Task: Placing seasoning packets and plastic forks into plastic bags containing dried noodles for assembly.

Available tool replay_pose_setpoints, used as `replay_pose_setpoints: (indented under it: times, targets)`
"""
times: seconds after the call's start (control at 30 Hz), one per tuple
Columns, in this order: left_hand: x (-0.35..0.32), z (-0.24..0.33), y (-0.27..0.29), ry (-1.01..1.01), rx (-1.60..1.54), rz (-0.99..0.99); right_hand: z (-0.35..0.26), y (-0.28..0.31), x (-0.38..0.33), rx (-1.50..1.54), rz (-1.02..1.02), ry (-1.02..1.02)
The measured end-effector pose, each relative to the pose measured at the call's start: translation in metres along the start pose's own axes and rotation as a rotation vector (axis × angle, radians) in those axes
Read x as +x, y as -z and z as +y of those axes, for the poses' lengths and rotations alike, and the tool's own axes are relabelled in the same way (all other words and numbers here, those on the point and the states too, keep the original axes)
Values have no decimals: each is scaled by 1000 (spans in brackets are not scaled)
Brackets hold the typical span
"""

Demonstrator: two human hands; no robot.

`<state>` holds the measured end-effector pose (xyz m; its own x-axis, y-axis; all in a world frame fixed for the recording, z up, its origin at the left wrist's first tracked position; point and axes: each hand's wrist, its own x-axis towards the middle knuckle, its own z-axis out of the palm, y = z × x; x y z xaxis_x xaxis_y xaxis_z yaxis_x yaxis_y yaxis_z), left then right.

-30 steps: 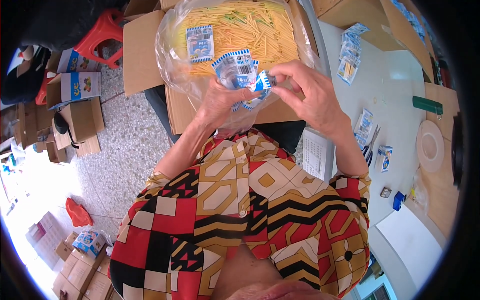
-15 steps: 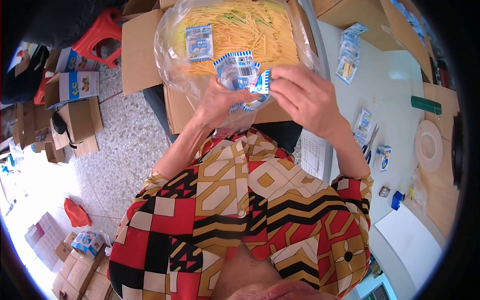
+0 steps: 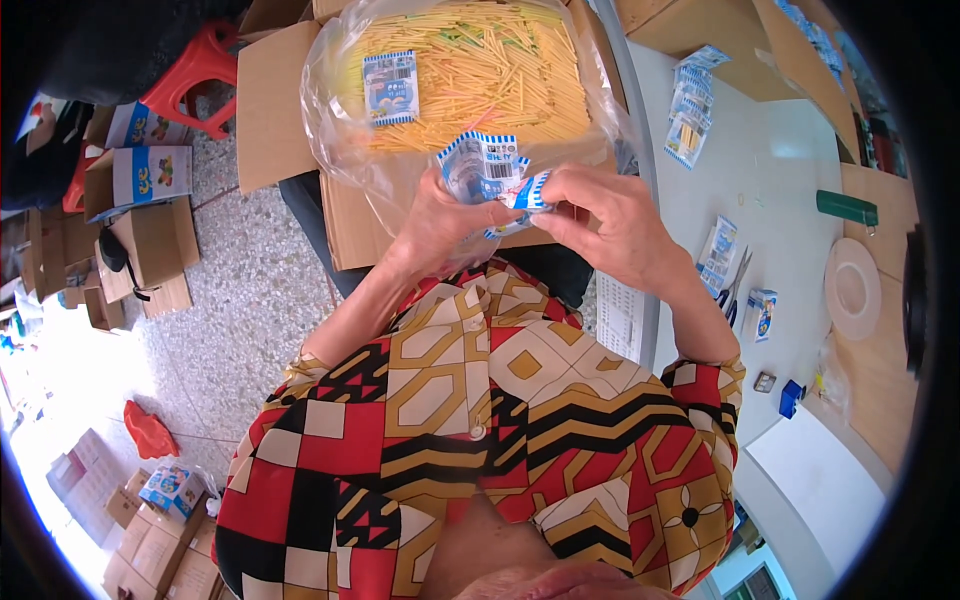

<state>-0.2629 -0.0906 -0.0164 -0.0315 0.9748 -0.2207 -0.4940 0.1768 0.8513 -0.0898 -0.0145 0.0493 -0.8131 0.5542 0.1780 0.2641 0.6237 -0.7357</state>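
In front of my chest, my left hand point(image 3: 437, 222) is closed around several blue-and-white plastic packets point(image 3: 478, 165), which fan out above its fingers. My right hand point(image 3: 612, 222) pinches the striped end of one packet point(image 3: 532, 190) at the right side of that bunch. Just beyond both hands stands a cardboard box lined with a clear plastic bag point(image 3: 328, 95), full of thin yellow sticks point(image 3: 500, 75) with a few green and pink ones. Another packet point(image 3: 391, 88) lies flat on the sticks at the left.
On the grey table point(image 3: 745, 190) at my right lie strips of packets point(image 3: 690, 105), scissors point(image 3: 736, 285), a small upright packet point(image 3: 760, 315), a green stapler-like tool point(image 3: 847, 207) and a tape roll point(image 3: 853, 288). A red stool point(image 3: 195, 80) and cartons point(image 3: 150, 245) stand on the left floor.
My right hand has moved slightly down and nearer my body, tilting the pinched packet end lower. My left hand and its packets have shifted only a little.
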Motion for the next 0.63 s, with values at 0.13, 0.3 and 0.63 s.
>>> replay_pose_setpoints:
  times: [0.13,0.3,0.63]
  targets:
    - [-3,-2,3,-9,236,8,-1,-9,0,-149,73,26]
    - [-4,-2,3,-83,164,85,-7,-14,7,-211,112,114]
    - [6,-9,11,-111,293,146,9,-28,22,-431,145,225]
